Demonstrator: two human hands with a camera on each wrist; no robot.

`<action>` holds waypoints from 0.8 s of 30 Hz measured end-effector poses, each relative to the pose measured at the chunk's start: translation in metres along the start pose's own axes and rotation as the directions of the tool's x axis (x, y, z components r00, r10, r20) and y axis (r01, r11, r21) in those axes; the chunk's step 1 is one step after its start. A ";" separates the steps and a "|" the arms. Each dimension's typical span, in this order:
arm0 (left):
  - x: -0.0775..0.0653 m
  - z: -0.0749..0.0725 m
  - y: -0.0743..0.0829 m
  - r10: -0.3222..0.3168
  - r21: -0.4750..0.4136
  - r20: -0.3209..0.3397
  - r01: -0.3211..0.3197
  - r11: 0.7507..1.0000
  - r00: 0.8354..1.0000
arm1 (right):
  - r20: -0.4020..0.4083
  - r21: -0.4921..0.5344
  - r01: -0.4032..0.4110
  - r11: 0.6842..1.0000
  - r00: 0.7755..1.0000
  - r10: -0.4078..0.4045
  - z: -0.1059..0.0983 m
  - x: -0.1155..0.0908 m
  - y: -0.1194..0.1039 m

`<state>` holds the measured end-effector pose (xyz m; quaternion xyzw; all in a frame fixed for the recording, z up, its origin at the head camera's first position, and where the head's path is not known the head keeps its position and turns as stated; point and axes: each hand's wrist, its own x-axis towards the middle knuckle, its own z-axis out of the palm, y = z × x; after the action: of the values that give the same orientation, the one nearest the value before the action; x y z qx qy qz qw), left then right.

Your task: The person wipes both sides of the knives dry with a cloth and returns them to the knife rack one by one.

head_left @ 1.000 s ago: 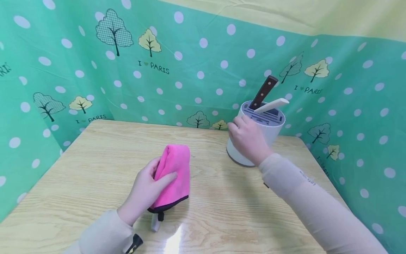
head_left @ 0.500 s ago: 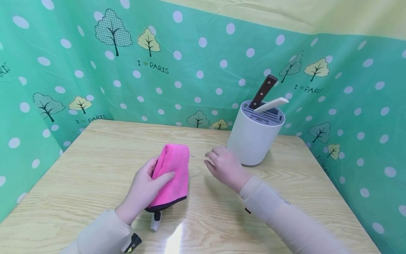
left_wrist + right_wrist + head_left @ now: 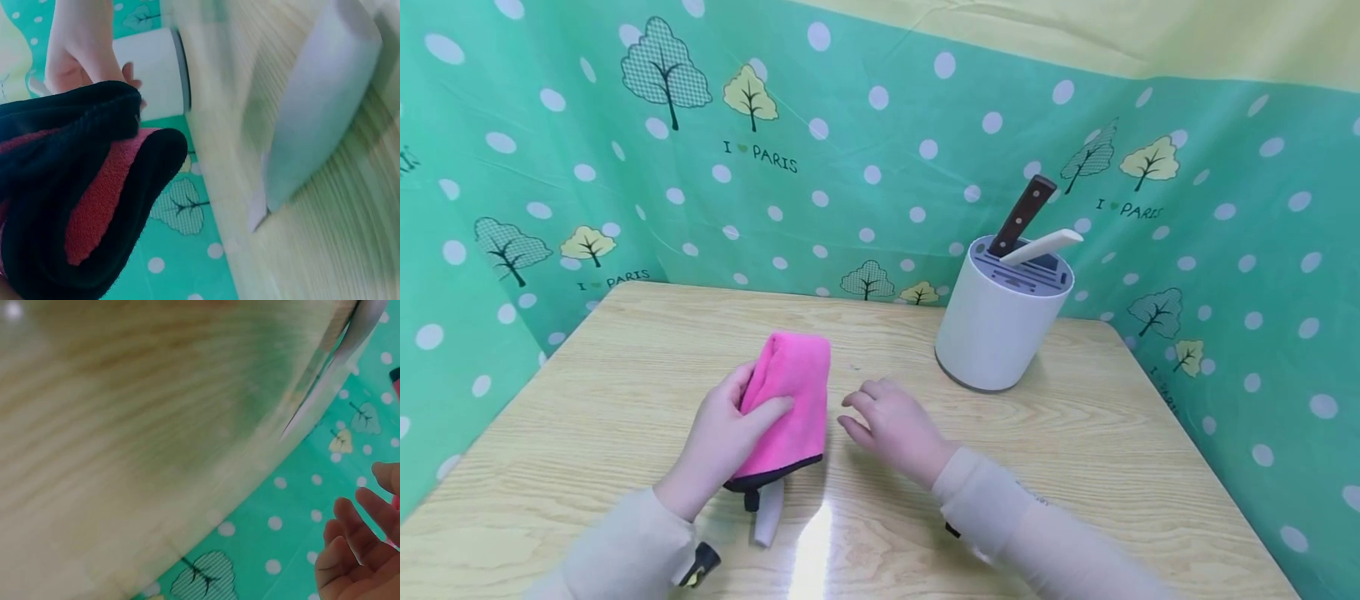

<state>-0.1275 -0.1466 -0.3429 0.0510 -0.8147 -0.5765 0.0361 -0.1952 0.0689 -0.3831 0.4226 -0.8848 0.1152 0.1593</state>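
Note:
My left hand (image 3: 722,437) grips a folded pink cloth (image 3: 797,392) with black edging, thumb on top. Under the cloth's near edge lies a knife, its pale handle (image 3: 767,517) sticking out toward me; the cloth hides the rest in the head view. The left wrist view shows this handle (image 3: 325,100) on the table with part of the blade (image 3: 258,209). My right hand (image 3: 895,425) hovers just right of the cloth, fingers loosely bent and holding nothing. In the right wrist view its fingers (image 3: 359,537) are spread apart.
A white round knife block (image 3: 1000,333) stands at the table's back right. In its slotted top are a brown-handled knife (image 3: 1024,212) and a white handle (image 3: 1043,247). A green dotted curtain (image 3: 820,200) borders the wooden table (image 3: 647,367) behind and at the sides.
My right hand has come from the knife block leftward and nearer, to beside the cloth. My left hand has shifted slightly left with the cloth, and more of the pale handle shows.

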 end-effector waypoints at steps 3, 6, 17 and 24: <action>0.005 -0.006 -0.003 0.010 0.017 -0.013 -0.010 1.000 1.000 | 0.035 0.029 -0.001 1.000 0.999 0.000 0.002 0.001 -0.008; 0.010 -0.012 -0.007 0.027 0.044 -0.030 -0.025 0.999 0.999 | 0.087 0.056 -0.011 0.998 0.996 0.006 0.005 0.003 -0.016; 0.025 -0.027 -0.015 0.030 0.096 -0.074 -0.023 0.995 0.997 | 0.202 0.214 -0.012 0.977 0.979 -0.032 0.029 0.009 -0.046; 0.030 -0.031 -0.019 0.005 0.127 -0.088 0.006 0.992 0.996 | 0.316 0.302 -0.138 0.943 0.948 0.037 0.036 0.018 -0.057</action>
<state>-0.1527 -0.1858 -0.3507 0.0788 -0.8473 -0.5208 0.0687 -0.1682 0.0088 -0.4056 0.4153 -0.8863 0.1972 -0.0555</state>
